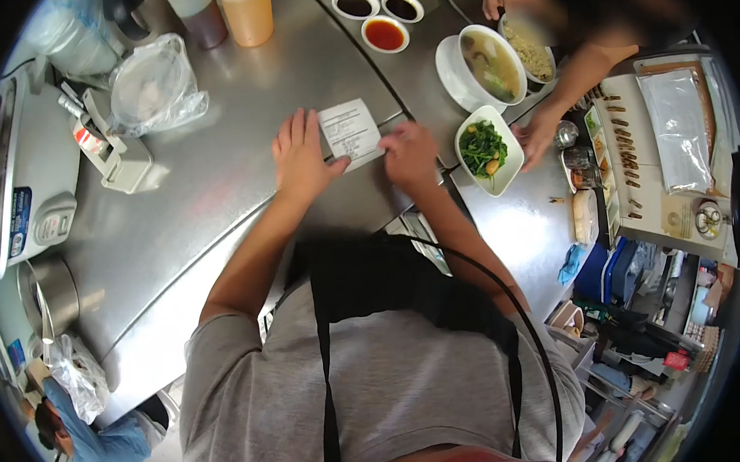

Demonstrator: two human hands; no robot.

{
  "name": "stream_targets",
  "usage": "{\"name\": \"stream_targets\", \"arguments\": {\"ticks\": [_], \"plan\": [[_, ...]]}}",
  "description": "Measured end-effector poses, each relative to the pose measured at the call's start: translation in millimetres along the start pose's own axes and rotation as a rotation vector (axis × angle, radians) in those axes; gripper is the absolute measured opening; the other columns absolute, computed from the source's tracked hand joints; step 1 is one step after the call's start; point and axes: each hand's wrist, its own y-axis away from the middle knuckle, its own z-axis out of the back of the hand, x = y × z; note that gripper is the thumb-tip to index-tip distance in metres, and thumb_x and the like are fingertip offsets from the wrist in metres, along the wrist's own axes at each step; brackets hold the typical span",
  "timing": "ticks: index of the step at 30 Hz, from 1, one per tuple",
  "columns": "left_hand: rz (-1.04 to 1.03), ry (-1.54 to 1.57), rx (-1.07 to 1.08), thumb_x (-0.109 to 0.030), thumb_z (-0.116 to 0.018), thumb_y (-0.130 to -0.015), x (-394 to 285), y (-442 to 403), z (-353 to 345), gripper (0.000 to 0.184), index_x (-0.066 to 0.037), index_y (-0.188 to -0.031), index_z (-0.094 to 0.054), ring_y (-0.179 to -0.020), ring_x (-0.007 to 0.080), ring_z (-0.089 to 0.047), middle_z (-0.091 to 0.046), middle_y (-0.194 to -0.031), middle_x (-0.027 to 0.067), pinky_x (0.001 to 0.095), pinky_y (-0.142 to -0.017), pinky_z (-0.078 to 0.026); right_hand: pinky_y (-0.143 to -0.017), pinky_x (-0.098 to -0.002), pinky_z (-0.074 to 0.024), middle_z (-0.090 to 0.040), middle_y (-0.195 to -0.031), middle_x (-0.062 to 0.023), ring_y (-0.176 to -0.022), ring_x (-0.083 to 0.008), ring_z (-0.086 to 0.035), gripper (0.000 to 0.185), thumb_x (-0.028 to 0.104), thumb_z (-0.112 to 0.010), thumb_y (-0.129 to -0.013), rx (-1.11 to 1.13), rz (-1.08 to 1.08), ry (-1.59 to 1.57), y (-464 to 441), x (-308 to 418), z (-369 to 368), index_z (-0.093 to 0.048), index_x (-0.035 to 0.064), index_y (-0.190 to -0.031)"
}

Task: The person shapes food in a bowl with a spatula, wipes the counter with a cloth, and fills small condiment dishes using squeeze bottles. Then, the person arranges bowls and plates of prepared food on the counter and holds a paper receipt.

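A small printed paper slip (350, 133) lies on the steel counter (214, 130) between my hands. My left hand (301, 155) rests at the slip's left side, fingers spread flat, the thumb at its lower left corner. At the right edge of the slip is my right hand (412, 153), its fingers curled and pressed together at the paper. To the right of it stands a white dish of green vegetables (484, 148), with another person's hand (537, 139) at its right rim. Behind that dish sits a white bowl of soup (492, 67).
Sauce cups (386, 34) and two squeeze bottles (247, 16) stand at the far side. A bag-wrapped container (153, 85), a stapler-like holder (115, 152) and a metal pot (49, 294) are at left. Another person's arm (583, 73) reaches in at upper right, beside a noodle bowl (528, 51).
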Motion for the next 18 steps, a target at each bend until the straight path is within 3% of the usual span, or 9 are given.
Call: {"name": "stream_targets", "arguments": {"ticks": [2, 4, 8, 10, 12, 15, 16, 17, 18], "plan": [[0.073, -0.021, -0.012, -0.036, -0.069, -0.057, -8, -3, 0, 0.077, -0.002, -0.119, -0.038, -0.117, 0.0336, -0.027, -0.033, -0.126, 0.0185, 0.0456, -0.094, -0.022, -0.075, -0.0412, -0.0306, -0.047, -0.092, -0.0045, -0.089, -0.0261, -0.043, 0.015, 0.009, -0.054, -0.061, 0.076, -0.058, 0.019, 9, 18, -7, -0.058, 0.018, -0.073], [0.111, -0.036, -0.031, -0.035, -0.069, -0.058, -19, -7, -3, 0.067, -0.001, -0.111, -0.045, -0.118, 0.0348, -0.026, -0.031, -0.127, 0.0203, 0.0466, -0.094, -0.022, -0.075, -0.0406, -0.0306, -0.048, -0.092, -0.005, -0.09, -0.0262, -0.043, 0.016, 0.009, -0.054, -0.061, 0.084, -0.104, -0.069, 8, 28, 2, -0.058, 0.0171, -0.074], [0.033, -0.094, -0.008, -0.031, -0.068, -0.061, -12, -7, -21, 0.049, -0.002, -0.098, -0.054, -0.117, 0.0361, -0.024, -0.028, -0.128, 0.0208, 0.0479, -0.091, -0.023, -0.073, -0.0401, -0.0338, -0.048, -0.09, -0.0083, -0.088, -0.0278, -0.046, 0.021, 0.009, -0.054, -0.063, -0.082, 0.021, -0.269, 16, 17, 2, -0.056, 0.0124, -0.083], [-0.039, -0.101, -0.032, -0.027, -0.065, -0.066, -10, -8, -20, 0.04, -0.001, -0.095, -0.056, -0.115, 0.0341, -0.03, -0.036, -0.123, 0.0205, 0.0467, -0.091, -0.024, -0.073, -0.0398, -0.0352, -0.049, -0.092, -0.01, -0.087, -0.029, -0.047, 0.023, 0.008, -0.055, -0.064, -0.14, 0.016, -0.327, 17, 11, -3, -0.055, 0.0105, -0.087], [-0.099, 0.185, 0.008, -0.022, -0.059, -0.072, 5, -25, -20, 0.036, 0.001, -0.099, -0.052, -0.102, 0.0333, -0.044, -0.048, -0.109, 0.0217, 0.0436, -0.085, -0.033, -0.075, -0.0399, -0.0352, -0.049, -0.094, -0.0108, -0.089, -0.0295, -0.047, 0.023, 0.008, -0.055, -0.065, -0.14, -0.023, -0.326, 18, 13, 2, -0.055, 0.0103, -0.088], [-0.172, 0.454, -0.214, -0.018, -0.053, -0.077, -17, -92, 48, 0.035, 0.002, -0.104, -0.048, -0.085, 0.0355, -0.052, -0.054, -0.094, 0.0228, 0.0416, -0.076, -0.04, -0.077, -0.0406, -0.0344, -0.049, -0.094, -0.0107, -0.09, -0.0299, -0.046, 0.025, 0.009, -0.056, -0.064, -0.124, -0.014, -0.357, 16, 17, 10, -0.056, 0.0111, -0.089], [-0.047, 0.251, -0.056, -0.017, -0.049, -0.081, -25, -124, 82, 0.031, 0.001, -0.106, -0.044, -0.085, 0.0354, -0.052, -0.053, -0.094, 0.0223, 0.0405, -0.073, -0.042, -0.078, -0.0408, -0.0342, -0.049, -0.094, -0.0107, -0.091, -0.03, -0.046, 0.026, 0.01, -0.057, -0.064, -0.105, -0.022, -0.356, 18, 17, 12, -0.056, 0.0113, -0.089], [-0.052, 0.086, -0.111, -0.019, -0.05, -0.081, -47, -150, 126, 0.026, 0.0, -0.098, -0.045, -0.081, 0.0348, -0.053, -0.053, -0.086, 0.022, 0.0416, -0.068, -0.042, -0.079, -0.0412, -0.0339, -0.049, -0.094, -0.0107, -0.091, -0.0299, -0.046, 0.027, 0.01, -0.058, -0.063, -0.099, -0.032, -0.349, 21, 17, 9, -0.056, 0.0116, -0.09], [-0.181, 0.248, -0.247, -0.024, -0.053, -0.079, -22, -203, 129, 0.03, -0.002, -0.098, -0.046, -0.081, 0.0325, -0.054, -0.054, -0.084, 0.0216, 0.042, -0.069, -0.042, -0.08, -0.0416, -0.0336, -0.049, -0.095, -0.0107, -0.091, -0.0298, -0.046, 0.028, 0.011, -0.059, -0.062, -0.089, -0.041, -0.339, 23, 15, 6, -0.057, 0.0119, -0.09]]}}
